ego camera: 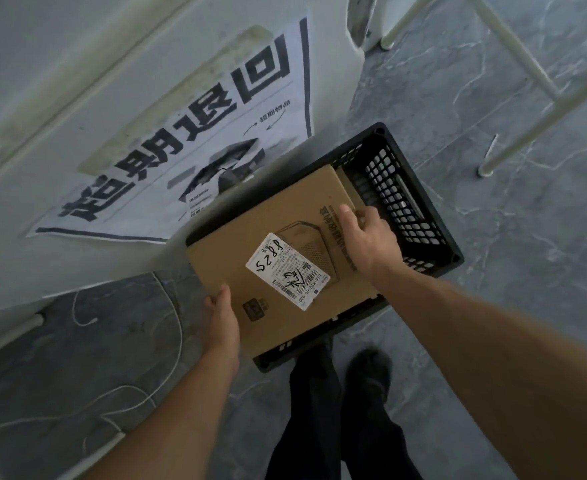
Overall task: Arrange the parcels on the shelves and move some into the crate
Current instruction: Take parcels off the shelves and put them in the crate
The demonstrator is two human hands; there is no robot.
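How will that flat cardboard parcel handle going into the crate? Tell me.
The cardboard parcel probably stays stiff: its flat face shows no sag between the left hand and right hand. It seems fairly light, as each hand's grip is only at an edge. Being wide and thin, it should lie flat in the black crate, unlikely to roll.

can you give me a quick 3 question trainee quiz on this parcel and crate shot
1. True or false: both hands hold the cardboard parcel over the black crate.
2. Which hand grips the parcel's near corner: left or right?
3. Where does the white shipping label sit? A. top face B. crate wall C. floor

Key: 1 true. 2 the left hand; the right hand holds the far edge. 3 A.
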